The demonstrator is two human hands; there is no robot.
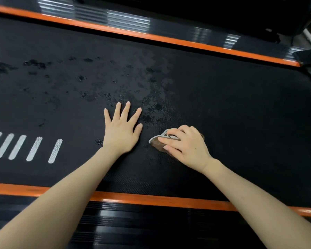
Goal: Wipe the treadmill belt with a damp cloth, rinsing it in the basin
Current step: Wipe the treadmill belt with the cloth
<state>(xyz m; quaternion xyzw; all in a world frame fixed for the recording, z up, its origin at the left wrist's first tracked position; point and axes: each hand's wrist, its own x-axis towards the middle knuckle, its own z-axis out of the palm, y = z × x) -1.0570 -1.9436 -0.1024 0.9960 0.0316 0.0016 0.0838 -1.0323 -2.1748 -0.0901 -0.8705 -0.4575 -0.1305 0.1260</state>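
Observation:
The black textured treadmill belt point(223, 97) fills the head view, with dark wet patches across its middle and left. My left hand point(121, 130) lies flat on the belt, fingers straight and spread. Just to its right, my right hand point(186, 145) presses a small folded brown cloth with a pale edge point(157, 141) onto the belt, its fingers bent over the cloth. Most of the cloth is hidden under that hand. No basin is in view.
Orange trim strips border the belt at the far side point(151, 37) and the near side point(151, 199). Beyond each lies a glossy black ribbed side rail point(133, 223). Several white slanted stripes point(25, 147) mark the belt at the left.

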